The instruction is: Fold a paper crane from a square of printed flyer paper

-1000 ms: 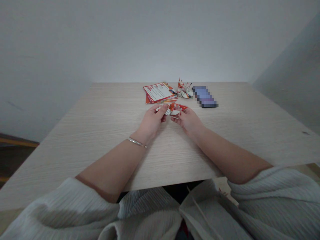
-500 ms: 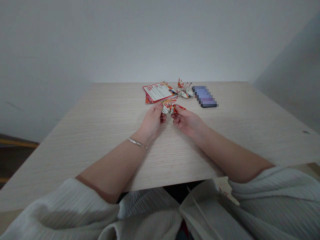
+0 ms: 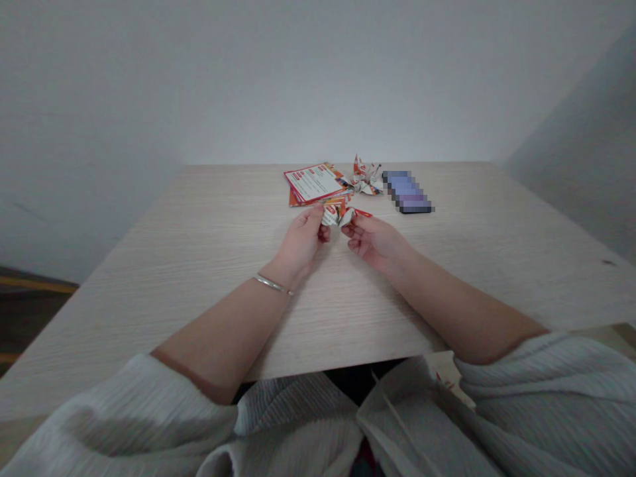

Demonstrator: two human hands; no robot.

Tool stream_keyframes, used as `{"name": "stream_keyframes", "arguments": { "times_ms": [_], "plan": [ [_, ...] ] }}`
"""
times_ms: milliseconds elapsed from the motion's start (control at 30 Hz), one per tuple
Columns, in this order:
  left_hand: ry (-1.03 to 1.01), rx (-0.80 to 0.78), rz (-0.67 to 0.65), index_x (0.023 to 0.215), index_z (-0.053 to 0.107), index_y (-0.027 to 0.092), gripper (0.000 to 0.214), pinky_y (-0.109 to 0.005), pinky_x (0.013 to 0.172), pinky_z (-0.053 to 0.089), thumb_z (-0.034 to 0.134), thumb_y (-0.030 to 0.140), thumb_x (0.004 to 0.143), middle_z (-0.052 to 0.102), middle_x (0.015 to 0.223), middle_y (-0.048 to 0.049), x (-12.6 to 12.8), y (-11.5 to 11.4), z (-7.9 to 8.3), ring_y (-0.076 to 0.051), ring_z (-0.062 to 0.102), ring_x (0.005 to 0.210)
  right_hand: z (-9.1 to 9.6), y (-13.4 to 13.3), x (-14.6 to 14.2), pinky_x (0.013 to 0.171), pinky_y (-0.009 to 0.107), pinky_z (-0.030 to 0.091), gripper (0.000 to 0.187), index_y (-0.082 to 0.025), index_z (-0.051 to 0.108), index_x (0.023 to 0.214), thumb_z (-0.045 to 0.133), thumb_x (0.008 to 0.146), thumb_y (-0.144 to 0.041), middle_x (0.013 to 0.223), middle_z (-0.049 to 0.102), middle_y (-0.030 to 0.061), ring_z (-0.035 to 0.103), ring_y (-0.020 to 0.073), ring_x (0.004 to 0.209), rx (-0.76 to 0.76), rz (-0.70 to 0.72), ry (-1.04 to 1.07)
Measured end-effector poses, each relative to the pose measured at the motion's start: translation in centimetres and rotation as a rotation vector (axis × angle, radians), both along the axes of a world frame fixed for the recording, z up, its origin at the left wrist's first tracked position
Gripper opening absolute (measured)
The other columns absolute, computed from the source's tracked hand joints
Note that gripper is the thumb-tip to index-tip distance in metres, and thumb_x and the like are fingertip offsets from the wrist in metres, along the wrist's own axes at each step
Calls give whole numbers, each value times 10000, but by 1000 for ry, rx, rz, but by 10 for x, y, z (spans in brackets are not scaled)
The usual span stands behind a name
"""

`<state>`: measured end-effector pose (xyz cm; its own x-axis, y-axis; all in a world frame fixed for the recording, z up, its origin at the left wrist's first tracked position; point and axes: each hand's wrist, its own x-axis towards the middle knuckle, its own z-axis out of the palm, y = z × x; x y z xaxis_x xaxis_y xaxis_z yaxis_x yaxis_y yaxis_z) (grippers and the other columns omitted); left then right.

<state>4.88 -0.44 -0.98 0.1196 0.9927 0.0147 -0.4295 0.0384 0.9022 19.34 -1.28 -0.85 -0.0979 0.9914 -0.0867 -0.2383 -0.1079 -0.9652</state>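
Note:
Between my two hands is a small piece of folded paper [image 3: 331,215], printed in white, red and orange, with creased flaps that stick out. My left hand [image 3: 302,240] pinches its left side between thumb and fingers. On the right side, my right hand [image 3: 375,240] grips a flap with thumb and fingertips. The paper is held just above the table, and the fingers partly cover it. Just behind it lies a stack of printed paper sheets [image 3: 315,183] with red borders.
Folded paper figures [image 3: 366,180] of the same print stand right of the stack. A phone [image 3: 407,192] with a blurred screen lies beside them. The pale wooden table [image 3: 199,232] meets a white wall [image 3: 318,79] at its back edge.
My right thumb and fingers have shifted slightly on the paper, and its right flap now shows more openly. My left hand has kept its hold.

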Motion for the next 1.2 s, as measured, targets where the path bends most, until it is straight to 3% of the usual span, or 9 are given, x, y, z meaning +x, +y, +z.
{"name": "stream_keyframes", "arguments": {
  "times_ms": [200, 367, 600, 767, 1033, 1200],
  "plan": [
    [-21, 2, -11, 699, 589, 178, 406, -200, 473, 354, 746, 496, 898, 535, 591, 46, 0, -1, 3, -67, 404, 483, 8, -3, 2, 633, 268, 515, 193, -270, 703, 899, 782, 825, -430, 938, 778, 11, 713, 200, 969, -104, 31, 104],
    [-49, -15, -27, 700, 591, 178, 401, -196, 485, 364, 749, 488, 899, 522, 590, 48, 0, -3, 6, -65, 407, 489, 12, -5, 4, 617, 242, 510, 47, -258, 720, 880, 727, 862, -302, 922, 778, 2, 709, 162, 909, -233, 22, 252],
    [-83, -35, -40, 684, 583, 170, 401, -186, 477, 352, 735, 458, 919, 504, 575, 53, 0, -3, 7, -59, 388, 474, 17, -5, 4, 469, 193, 372, 37, -253, 757, 869, 728, 845, -252, 980, 795, 2, 705, 145, 878, -262, 15, 244],
    [-77, -67, -27, 686, 571, 165, 402, -179, 480, 356, 711, 441, 942, 504, 570, 58, 0, -5, 10, -54, 404, 468, 23, -8, 3, 436, 165, 313, 84, -229, 751, 850, 684, 893, -202, 865, 772, -4, 677, 105, 763, -283, -6, 261],
    [-66, -105, -27, 702, 588, 153, 371, -180, 485, 363, 611, 344, 1019, 522, 565, 52, -1, -6, 14, -53, 416, 462, 24, -6, 13, 572, 216, 424, 123, -216, 755, 912, 638, 925, -180, 903, 781, 0, 693, 120, 843, -312, 36, 225],
    [-56, -99, -31, 689, 582, 160, 385, -180, 488, 368, 661, 393, 985, 520, 564, 55, 0, -7, 14, -54, 419, 460, 26, -5, 15, 539, 194, 433, 135, -203, 762, 890, 638, 931, -169, 870, 777, 0, 690, 109, 794, -332, 52, 247]
  ]
}}
